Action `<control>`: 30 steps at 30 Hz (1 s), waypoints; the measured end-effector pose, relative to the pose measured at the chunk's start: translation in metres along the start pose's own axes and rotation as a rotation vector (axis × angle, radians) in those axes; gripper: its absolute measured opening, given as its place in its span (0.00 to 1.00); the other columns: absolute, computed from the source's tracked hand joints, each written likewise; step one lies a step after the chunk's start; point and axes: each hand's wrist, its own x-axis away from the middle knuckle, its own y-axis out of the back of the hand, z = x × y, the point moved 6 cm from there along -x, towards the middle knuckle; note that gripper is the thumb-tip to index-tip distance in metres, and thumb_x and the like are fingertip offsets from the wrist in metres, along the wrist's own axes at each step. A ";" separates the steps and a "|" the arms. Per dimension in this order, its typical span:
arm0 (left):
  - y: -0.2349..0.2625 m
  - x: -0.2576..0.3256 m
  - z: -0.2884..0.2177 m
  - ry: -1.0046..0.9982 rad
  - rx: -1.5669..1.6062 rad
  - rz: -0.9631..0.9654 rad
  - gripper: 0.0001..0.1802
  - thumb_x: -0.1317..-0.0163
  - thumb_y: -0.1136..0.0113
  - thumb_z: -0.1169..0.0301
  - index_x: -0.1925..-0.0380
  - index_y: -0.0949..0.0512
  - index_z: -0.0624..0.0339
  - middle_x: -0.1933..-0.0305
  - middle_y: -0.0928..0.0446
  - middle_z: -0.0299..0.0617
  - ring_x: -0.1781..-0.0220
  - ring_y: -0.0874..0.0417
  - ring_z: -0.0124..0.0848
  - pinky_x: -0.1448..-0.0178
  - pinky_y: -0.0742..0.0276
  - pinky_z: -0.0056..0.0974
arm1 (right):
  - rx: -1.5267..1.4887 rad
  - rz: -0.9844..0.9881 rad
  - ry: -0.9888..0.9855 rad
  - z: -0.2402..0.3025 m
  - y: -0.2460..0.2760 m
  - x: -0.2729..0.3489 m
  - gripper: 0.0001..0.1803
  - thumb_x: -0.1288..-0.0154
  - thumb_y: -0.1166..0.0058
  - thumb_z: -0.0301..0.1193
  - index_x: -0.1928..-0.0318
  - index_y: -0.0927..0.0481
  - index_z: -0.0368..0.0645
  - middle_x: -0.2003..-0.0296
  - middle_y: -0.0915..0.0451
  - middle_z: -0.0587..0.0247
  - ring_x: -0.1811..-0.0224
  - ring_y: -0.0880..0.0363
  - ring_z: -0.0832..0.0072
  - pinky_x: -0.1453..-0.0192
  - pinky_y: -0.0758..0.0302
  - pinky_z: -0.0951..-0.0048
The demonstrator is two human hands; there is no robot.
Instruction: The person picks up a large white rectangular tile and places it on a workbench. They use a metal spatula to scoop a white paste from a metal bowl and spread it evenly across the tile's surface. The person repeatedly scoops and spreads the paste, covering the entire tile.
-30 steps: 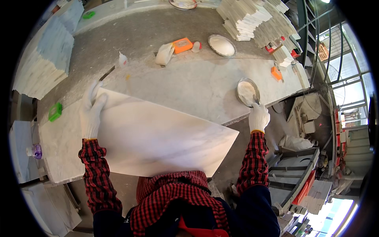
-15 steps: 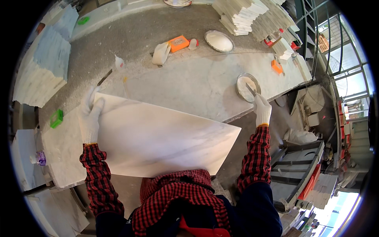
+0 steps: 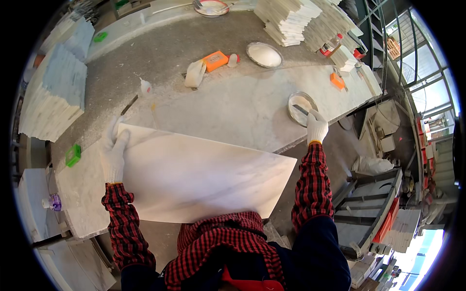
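A white marble slab with grey veins lies tilted across the work surface, its near edge against my apron. My left hand, in a white knit glove, grips the slab's left edge with the thumb on top. A thin dark blade juts out beyond those fingertips; whether the fingers hold it I cannot tell. In my gloved right hand is a putty knife. Its blade sits over a round metal dish containing white paste.
Beneath is a larger stone worktop. Beyond it are another dish of white powder or paste, an orange box, a tape roll and a small white bottle. Tile stacks rise at left and far right.
My right hand has shifted slightly, and the putty knife has turned to a flatter angle over the dish. My left hand keeps its hold on the slab. The whole view has shifted a little.
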 end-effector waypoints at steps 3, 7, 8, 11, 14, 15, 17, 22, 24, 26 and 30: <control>0.000 0.002 -0.004 -0.032 0.007 0.013 0.30 0.28 0.42 0.77 0.27 0.34 0.68 0.29 0.25 0.49 0.28 0.26 0.33 0.24 0.34 0.35 | 0.061 0.040 0.006 0.000 -0.008 -0.004 0.17 0.38 0.41 0.37 0.53 0.08 0.47 0.58 0.10 0.50 0.56 0.10 0.58 0.47 0.18 0.63; 0.000 -0.001 0.000 -0.044 -0.071 0.041 0.30 0.25 0.43 0.73 0.26 0.35 0.66 0.27 0.27 0.48 0.27 0.27 0.34 0.24 0.35 0.35 | 0.055 0.083 0.013 -0.008 -0.011 -0.010 0.17 0.38 0.41 0.36 0.53 0.08 0.46 0.60 0.10 0.51 0.60 0.10 0.62 0.50 0.18 0.65; -0.002 -0.001 0.000 -0.045 -0.073 0.045 0.29 0.26 0.43 0.73 0.26 0.35 0.67 0.28 0.26 0.48 0.27 0.27 0.34 0.24 0.35 0.35 | 0.012 0.094 -0.020 -0.012 -0.009 -0.011 0.17 0.38 0.41 0.35 0.53 0.08 0.44 0.61 0.10 0.52 0.62 0.11 0.64 0.52 0.18 0.66; -0.005 -0.001 -0.003 -0.059 -0.100 0.047 0.29 0.26 0.43 0.73 0.27 0.34 0.66 0.28 0.26 0.47 0.27 0.27 0.34 0.24 0.36 0.35 | -0.241 0.112 -0.165 -0.019 -0.003 -0.008 0.16 0.38 0.41 0.32 0.54 0.08 0.40 0.68 0.12 0.60 0.70 0.17 0.74 0.62 0.22 0.71; -0.006 0.006 -0.016 0.019 -0.117 0.023 0.28 0.27 0.43 0.73 0.28 0.32 0.65 0.28 0.25 0.45 0.28 0.27 0.34 0.23 0.37 0.35 | -0.476 0.130 -0.254 0.001 0.001 0.008 0.16 0.38 0.41 0.28 0.54 0.09 0.37 0.73 0.19 0.70 0.75 0.26 0.83 0.70 0.32 0.78; -0.003 0.009 -0.021 0.059 -0.120 0.003 0.28 0.27 0.42 0.73 0.28 0.31 0.64 0.29 0.25 0.45 0.28 0.27 0.34 0.23 0.37 0.36 | -0.545 0.144 -0.267 0.019 0.002 0.017 0.15 0.38 0.42 0.27 0.53 0.09 0.36 0.75 0.22 0.73 0.76 0.30 0.86 0.72 0.36 0.80; -0.003 0.003 -0.005 0.003 -0.089 0.013 0.29 0.28 0.40 0.72 0.28 0.31 0.65 0.29 0.24 0.46 0.28 0.26 0.34 0.23 0.36 0.36 | -0.577 0.202 -0.215 0.048 0.008 0.032 0.15 0.36 0.44 0.26 0.53 0.11 0.33 0.77 0.30 0.77 0.76 0.37 0.88 0.72 0.43 0.81; 0.003 0.001 -0.010 -0.043 -0.275 -0.013 0.30 0.29 0.37 0.68 0.29 0.29 0.64 0.29 0.23 0.45 0.29 0.26 0.32 0.25 0.33 0.36 | -0.626 0.312 -0.134 0.108 -0.023 0.071 0.16 0.29 0.43 0.29 0.47 0.13 0.31 0.72 0.29 0.78 0.75 0.38 0.89 0.72 0.44 0.81; 0.007 -0.002 -0.004 -0.097 -0.117 0.024 0.31 0.31 0.35 0.69 0.29 0.28 0.64 0.31 0.22 0.45 0.30 0.24 0.33 0.27 0.30 0.36 | -0.689 0.536 -0.096 0.152 -0.048 0.095 0.16 0.28 0.42 0.29 0.47 0.13 0.31 0.72 0.28 0.76 0.75 0.36 0.89 0.72 0.42 0.81; 0.009 -0.002 -0.008 -0.086 -0.100 0.022 0.31 0.31 0.35 0.70 0.30 0.28 0.65 0.32 0.21 0.45 0.31 0.23 0.33 0.28 0.29 0.36 | -0.764 0.641 -0.123 0.191 -0.071 0.126 0.16 0.29 0.41 0.29 0.47 0.13 0.32 0.72 0.26 0.75 0.74 0.34 0.88 0.71 0.40 0.81; 0.011 0.003 -0.022 -0.056 -0.108 0.043 0.30 0.32 0.35 0.73 0.31 0.27 0.66 0.31 0.21 0.46 0.30 0.23 0.34 0.28 0.28 0.37 | -0.775 0.782 -0.077 0.254 -0.113 0.181 0.15 0.30 0.40 0.29 0.48 0.12 0.33 0.71 0.23 0.73 0.73 0.30 0.86 0.70 0.35 0.80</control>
